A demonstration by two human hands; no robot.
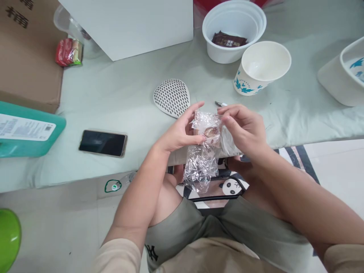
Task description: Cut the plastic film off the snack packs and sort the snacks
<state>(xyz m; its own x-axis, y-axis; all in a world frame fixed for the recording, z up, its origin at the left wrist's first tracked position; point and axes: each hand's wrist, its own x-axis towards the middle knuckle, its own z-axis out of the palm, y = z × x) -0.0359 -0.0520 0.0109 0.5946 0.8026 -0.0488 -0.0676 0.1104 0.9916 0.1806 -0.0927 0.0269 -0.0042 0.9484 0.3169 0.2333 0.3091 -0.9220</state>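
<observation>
A small item in clear crinkled wrap, with a brown printed picture on it, is between my hands at the table's front edge. My left hand grips its left side between thumb and fingers. The fingers of my right hand pinch the upper right edge of the wrap. More clear plastic film hangs below, over my lap. Just behind my hands lie a perforated oval pad and a small tool with a dark tip, partly hidden by my right hand.
A phone lies at the left, near a green container. Behind are a cardboard box, red packets and a white box. A white bowl with brown packets, a paper cup and a white tub stand right.
</observation>
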